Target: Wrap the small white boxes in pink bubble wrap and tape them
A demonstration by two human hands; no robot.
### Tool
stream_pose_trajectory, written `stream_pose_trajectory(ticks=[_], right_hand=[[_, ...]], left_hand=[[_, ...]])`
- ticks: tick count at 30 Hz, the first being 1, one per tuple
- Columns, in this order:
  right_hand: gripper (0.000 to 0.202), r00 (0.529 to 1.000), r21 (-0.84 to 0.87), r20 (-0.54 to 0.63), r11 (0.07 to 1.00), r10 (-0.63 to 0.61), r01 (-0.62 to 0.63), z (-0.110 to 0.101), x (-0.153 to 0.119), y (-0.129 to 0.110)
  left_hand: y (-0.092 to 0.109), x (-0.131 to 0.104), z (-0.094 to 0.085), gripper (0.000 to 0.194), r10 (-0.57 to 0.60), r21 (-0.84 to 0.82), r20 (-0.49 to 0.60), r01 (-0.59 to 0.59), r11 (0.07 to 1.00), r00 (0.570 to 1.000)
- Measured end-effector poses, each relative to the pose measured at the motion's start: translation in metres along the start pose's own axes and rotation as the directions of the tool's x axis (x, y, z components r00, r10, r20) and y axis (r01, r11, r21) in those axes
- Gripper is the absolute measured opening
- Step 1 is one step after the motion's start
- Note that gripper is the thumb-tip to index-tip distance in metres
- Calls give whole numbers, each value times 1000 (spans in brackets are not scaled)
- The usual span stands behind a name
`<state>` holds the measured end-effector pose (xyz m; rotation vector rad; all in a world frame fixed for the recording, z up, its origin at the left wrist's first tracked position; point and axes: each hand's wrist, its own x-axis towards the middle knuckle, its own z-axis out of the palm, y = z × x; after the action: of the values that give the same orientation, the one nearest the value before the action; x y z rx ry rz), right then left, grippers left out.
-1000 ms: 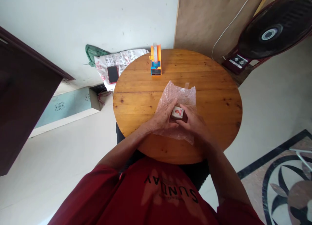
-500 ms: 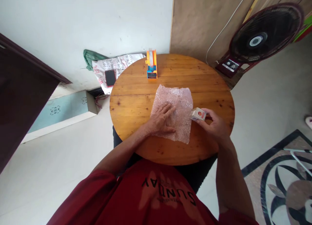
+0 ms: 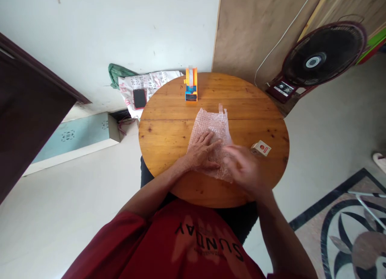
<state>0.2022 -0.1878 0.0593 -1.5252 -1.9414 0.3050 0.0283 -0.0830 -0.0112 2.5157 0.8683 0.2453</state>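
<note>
A sheet of pinkish bubble wrap (image 3: pixel 211 120) lies on the round wooden table (image 3: pixel 169 110). My left hand (image 3: pixel 203 152) rests flat on it with the fingers spread. At the wrap's right edge is my right hand (image 3: pixel 243 166), blurred by motion, its thumb and fingers closed on that edge, which is drawn inward. A small white box with a red emblem (image 3: pixel 261 148) sits on the table, to the right of my right hand and apart from it. What lies under my left palm is hidden.
An orange and blue tape dispenser (image 3: pixel 191 85) stands at the table's far side. Beyond the left edge, a dark phone (image 3: pixel 139 98) lies on a printed white sack (image 3: pixel 157 81). A fan (image 3: pixel 324 55) stands at the back right.
My right hand has let go of the small box, leaving it farther right on the table, and has moved left to the wrap's edge. The wrap's right side has shifted inward.
</note>
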Motion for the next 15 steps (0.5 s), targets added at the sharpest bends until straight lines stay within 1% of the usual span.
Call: stream_pose_trajectory(ticks=[1, 2, 3, 4, 5, 6, 7, 9, 12, 15], right_hand=[[36, 990, 5, 127, 998, -62, 62, 13, 9, -6], [42, 971, -16, 222, 995, -90, 96, 25, 18, -8], [47, 956, -55, 281, 993, -87, 106, 35, 28, -5], [51, 945, -107, 324, 990, -50, 89, 43, 36, 3], [52, 943, -164, 331, 984, -9, 68, 48, 44, 12], [51, 952, -227, 302, 974, 42, 29, 51, 50, 24], [52, 960, -278, 261, 960, 98, -22, 51, 54, 36], [54, 959, -350, 203, 930, 196, -116, 47, 55, 58], [55, 958, -410, 187, 903, 218, -126, 44, 47, 76], [57, 964, -430, 165, 895, 208, -119, 48, 37, 78]], left_hand=[[0, 0, 1, 92, -10, 4, 12, 10, 1000, 1000], [-1, 1, 2, 87, -25, 6, 21, 25, 1000, 999], [-1, 1, 2, 86, -39, 5, 24, 39, 999, 999], [0, 2, 2, 87, -45, 0, 21, 45, 999, 999], [0, 2, 2, 91, -42, -7, 12, 42, 999, 999], [0, 1, 1, 97, -29, -15, 2, 29, 999, 1000], [0, 1, 0, 102, -10, -21, -5, 9, 1000, 1000], [0, 0, -1, 107, 14, -25, -10, -15, 1000, 1000], [-4, -3, -1, 104, 11, -40, -12, -11, 999, 1000], [-10, -4, -2, 92, 28, -68, -14, -29, 997, 1000]])
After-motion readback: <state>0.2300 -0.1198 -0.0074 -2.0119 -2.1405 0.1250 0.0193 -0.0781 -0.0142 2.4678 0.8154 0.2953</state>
